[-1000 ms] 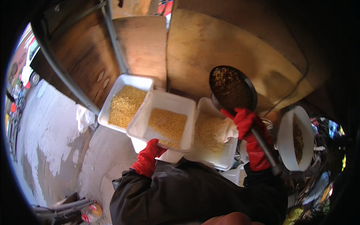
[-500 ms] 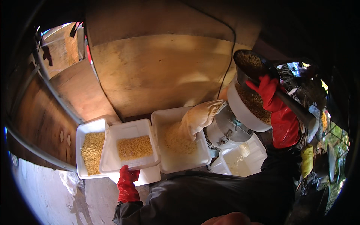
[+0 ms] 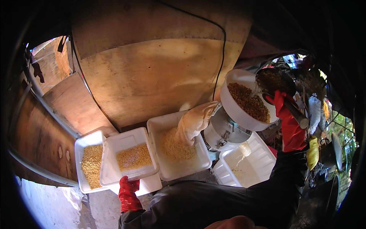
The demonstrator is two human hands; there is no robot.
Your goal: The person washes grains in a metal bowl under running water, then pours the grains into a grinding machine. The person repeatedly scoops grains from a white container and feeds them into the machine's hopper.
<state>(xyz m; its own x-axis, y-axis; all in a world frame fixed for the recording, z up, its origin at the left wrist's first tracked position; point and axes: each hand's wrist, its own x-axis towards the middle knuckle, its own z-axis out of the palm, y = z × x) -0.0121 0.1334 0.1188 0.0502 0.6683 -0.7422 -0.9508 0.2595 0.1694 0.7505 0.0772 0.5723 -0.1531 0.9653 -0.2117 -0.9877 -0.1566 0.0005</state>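
Note:
My right hand [image 3: 282, 105], in a long red rubber glove, grips a big dark ladle [image 3: 275, 82] by its thick handle. The ladle's tilted bowl hangs over the right rim of a white round hopper [image 3: 237, 109], and clear liquid seems to run from it. Wet yellowish-brown beans [image 3: 249, 101] lie inside the hopper, on top of a metal grinding machine [image 3: 225, 131]. At the lower left my left hand [image 3: 129, 194], also red-gloved, has its fingers closed on the near rim of a white tub [image 3: 110, 168] holding yellow beans [image 3: 133, 157].
Another tub of beans [image 3: 91, 166] stands at the far left. A white tub [image 3: 171, 170] under the cloth sleeve [image 3: 196, 122] holds pale mash. Right of it, a ribbed white basin [image 3: 263, 162] sits beneath the machine's spout [image 3: 244, 149]. A plywood wall [image 3: 152, 76] rises behind.
The ladle has moved right and down and tipped toward the hopper. More of the hopper's inside shows. My left hand stays at the tub's rim; the whole view has shifted somewhat.

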